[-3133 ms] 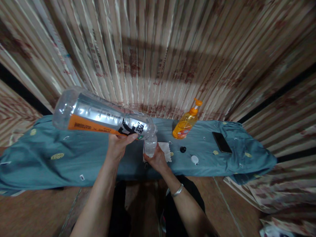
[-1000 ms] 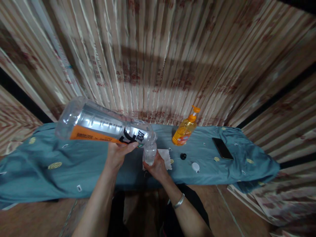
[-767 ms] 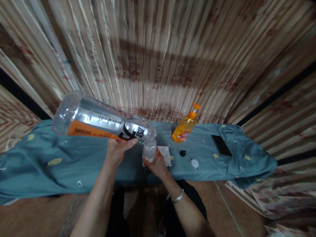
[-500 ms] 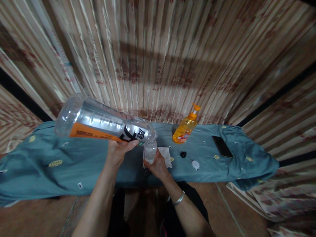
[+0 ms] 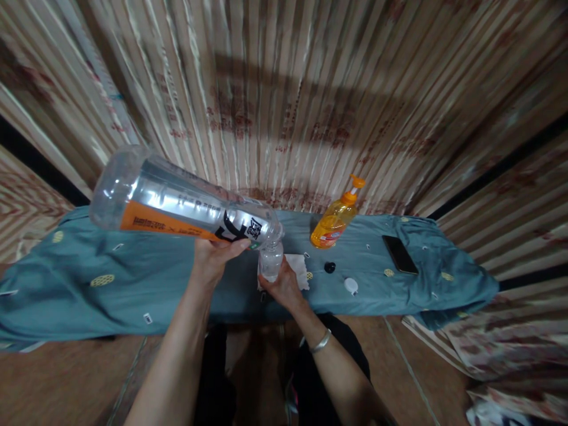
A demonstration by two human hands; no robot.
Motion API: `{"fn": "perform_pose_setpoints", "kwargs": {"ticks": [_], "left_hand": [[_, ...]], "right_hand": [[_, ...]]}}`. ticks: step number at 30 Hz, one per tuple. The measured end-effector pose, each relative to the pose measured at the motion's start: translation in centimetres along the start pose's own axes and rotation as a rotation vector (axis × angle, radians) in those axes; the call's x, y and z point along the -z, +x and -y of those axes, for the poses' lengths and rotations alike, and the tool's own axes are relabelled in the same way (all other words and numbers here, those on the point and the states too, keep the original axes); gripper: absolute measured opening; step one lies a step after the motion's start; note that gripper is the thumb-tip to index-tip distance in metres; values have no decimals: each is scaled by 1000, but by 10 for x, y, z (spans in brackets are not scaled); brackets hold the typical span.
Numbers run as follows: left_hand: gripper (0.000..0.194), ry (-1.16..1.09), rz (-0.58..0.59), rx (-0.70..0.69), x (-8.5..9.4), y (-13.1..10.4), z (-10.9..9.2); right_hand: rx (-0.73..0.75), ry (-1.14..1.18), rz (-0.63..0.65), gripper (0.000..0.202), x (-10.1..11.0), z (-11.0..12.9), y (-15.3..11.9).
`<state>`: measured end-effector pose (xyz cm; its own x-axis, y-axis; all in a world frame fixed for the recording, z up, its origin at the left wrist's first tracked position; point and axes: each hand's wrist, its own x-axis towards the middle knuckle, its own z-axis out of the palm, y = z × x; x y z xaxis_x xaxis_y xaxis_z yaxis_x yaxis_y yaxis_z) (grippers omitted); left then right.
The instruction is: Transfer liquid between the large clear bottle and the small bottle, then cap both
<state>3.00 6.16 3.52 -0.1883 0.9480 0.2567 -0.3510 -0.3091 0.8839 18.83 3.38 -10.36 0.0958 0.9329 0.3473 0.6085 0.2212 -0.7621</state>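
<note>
My left hand [image 5: 217, 255] is closed around the neck end of a large clear plastic bottle [image 5: 177, 198] with an orange and silver label. That bottle lies tilted in the air, its base up to the left and its mouth down to the right. Its mouth meets the top of a small clear bottle [image 5: 270, 263], which stands upright in the grip of my right hand [image 5: 282, 284]. A white cloth or tissue [image 5: 299, 269] lies under and beside the small bottle. Whether liquid is flowing between the two I cannot tell.
An orange pump bottle [image 5: 332, 222] stands on the teal cloth-covered table [image 5: 146, 272]. Right of my hands lie a black cap [image 5: 329, 267], a white round lid [image 5: 351, 286] and a dark phone [image 5: 400, 254]. A patterned curtain [image 5: 275, 106] hangs behind the table.
The large bottle's base has risen slightly, so it tilts a bit more steeply. Both hands keep their holds. The whole view has shifted a little.
</note>
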Motion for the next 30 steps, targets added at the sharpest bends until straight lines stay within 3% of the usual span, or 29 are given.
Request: {"fn": "perform_pose_setpoints", "kwargs": {"ticks": [13,21,30], "left_hand": [[54,-27,31,-45,-1,2,1],[45,-16,28,-56,-2,2,-1],[54,-7,35,-49,-1,3,1]], "right_hand": [[-20,-2,16,76,-2,-4,0],[-12,17,17,71,1,1,1],[-4,26,5,73,0,0,1]]}}
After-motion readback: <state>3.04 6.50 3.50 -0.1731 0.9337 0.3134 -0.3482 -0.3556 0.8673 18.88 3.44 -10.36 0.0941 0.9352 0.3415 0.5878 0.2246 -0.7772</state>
